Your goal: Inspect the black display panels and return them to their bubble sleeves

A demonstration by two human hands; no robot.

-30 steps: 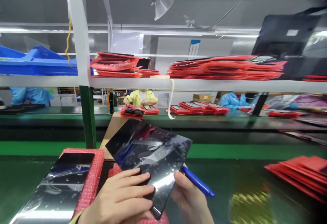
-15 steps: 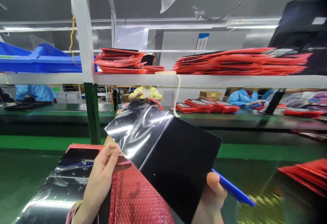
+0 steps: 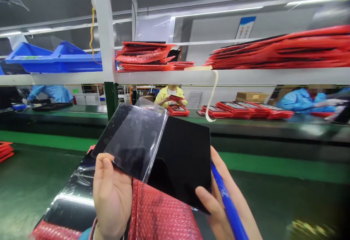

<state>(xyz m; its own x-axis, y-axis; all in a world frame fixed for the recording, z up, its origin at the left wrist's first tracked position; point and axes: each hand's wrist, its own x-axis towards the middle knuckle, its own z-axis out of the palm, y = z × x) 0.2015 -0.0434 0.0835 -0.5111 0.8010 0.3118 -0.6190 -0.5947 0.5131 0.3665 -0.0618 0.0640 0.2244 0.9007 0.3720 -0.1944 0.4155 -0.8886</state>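
Observation:
A black glass panel [image 3: 183,159] is held up in front of me. My right hand [image 3: 226,200] grips its lower right corner with the thumb, and a blue pen [image 3: 228,205] lies along the same hand. My left hand [image 3: 111,192] pinches the edge of a clear protective film [image 3: 136,141], peeled partly off the panel's left side and folded back. Under my hands lies a red bubble-wrap pouch [image 3: 161,214]. To its left another black panel with a shiny film [image 3: 71,196] rests on red bubble wrap.
A green conveyor belt [image 3: 32,178] runs below. A white shelf [image 3: 246,76] above carries stacks of red pouches [image 3: 284,50] and blue bins [image 3: 54,55]. A white and green post [image 3: 106,50] stands ahead. Other workers in blue and yellow sit across a far bench [image 3: 246,123] with red packs.
The film has been peeled further off the panel by my left hand and now stands folded back. The view has swung to the left and the panel sits closer to me.

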